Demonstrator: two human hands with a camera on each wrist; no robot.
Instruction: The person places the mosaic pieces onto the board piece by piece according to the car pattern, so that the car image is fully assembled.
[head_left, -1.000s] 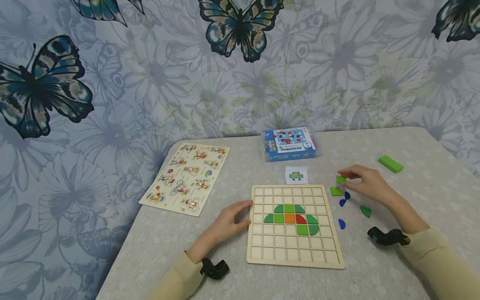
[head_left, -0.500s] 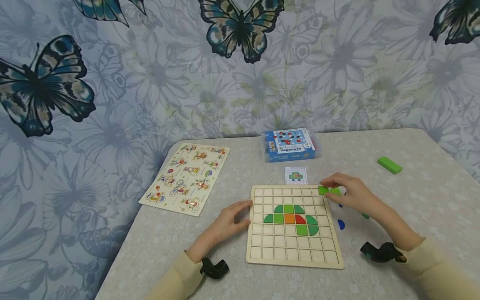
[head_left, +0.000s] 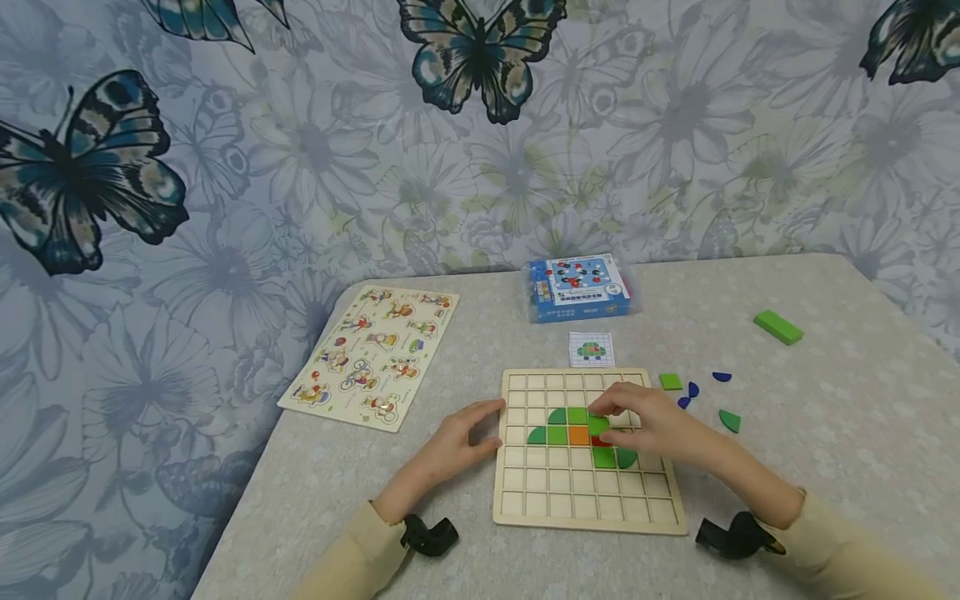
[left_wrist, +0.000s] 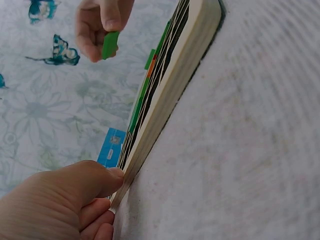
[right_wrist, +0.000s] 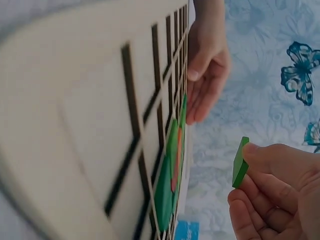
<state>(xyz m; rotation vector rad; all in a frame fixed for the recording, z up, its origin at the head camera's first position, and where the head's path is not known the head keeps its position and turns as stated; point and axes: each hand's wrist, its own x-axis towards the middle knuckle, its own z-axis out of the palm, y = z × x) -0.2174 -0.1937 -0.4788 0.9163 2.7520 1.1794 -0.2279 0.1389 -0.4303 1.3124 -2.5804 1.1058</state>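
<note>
A square wooden grid board (head_left: 585,506) lies on the table, with green, orange and red pieces set in its middle cells. My left hand (head_left: 453,442) rests against its left edge, thumb and fingers touching the rim. Over the board, my right hand (head_left: 656,425) pinches a green square tile (head_left: 597,425) between thumb and fingers. In the right wrist view this green tile (right_wrist: 240,162) is tilted and held clear of the grid. The hand partly hides the red piece (head_left: 600,442) and hides other pieces behind it.
Right of the board lie another green square (head_left: 671,382), several blue half-round pieces (head_left: 722,377) and a dark green quarter-round (head_left: 730,421). Farther off is a green block (head_left: 777,327). A pattern card (head_left: 592,350), a blue box (head_left: 580,289) and a picture board (head_left: 375,354) stand beyond or left.
My right hand has carried the green tile from the loose pieces at the right, leftward and nearer, to over the middle of the board. My left hand has stayed at the board's edge.
</note>
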